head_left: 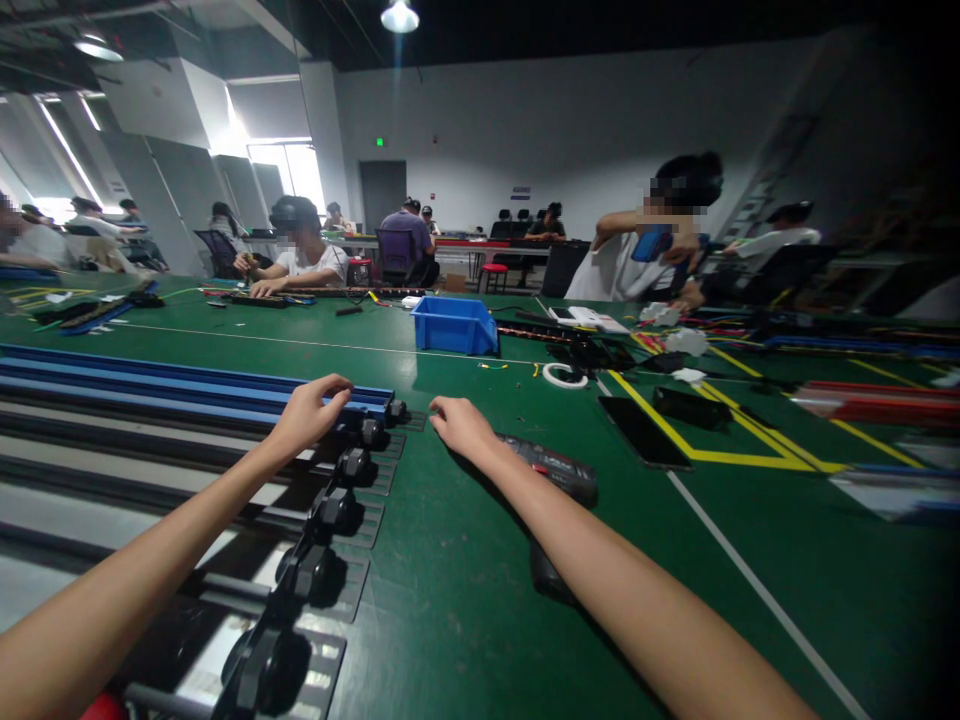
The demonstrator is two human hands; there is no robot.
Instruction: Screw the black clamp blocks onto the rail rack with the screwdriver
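My left hand (309, 412) rests on the end of a long blue rail (187, 385), fingers curled over its top edge near a black end fitting (396, 410). A row of black knobs (334, 505) on slotted metal plates runs toward me along the rail ends. My right hand (461, 425) lies on the green table (450, 580) just right of the rails, fingers loosely bent and holding nothing. A black and red power screwdriver (559, 470) lies under my right forearm.
A blue plastic bin (454, 325) stands farther back, with a white tape roll (559, 376) and dark flat panels (645, 432) to the right inside yellow floor-style lines. Several other people work seated at the far side of the tables.
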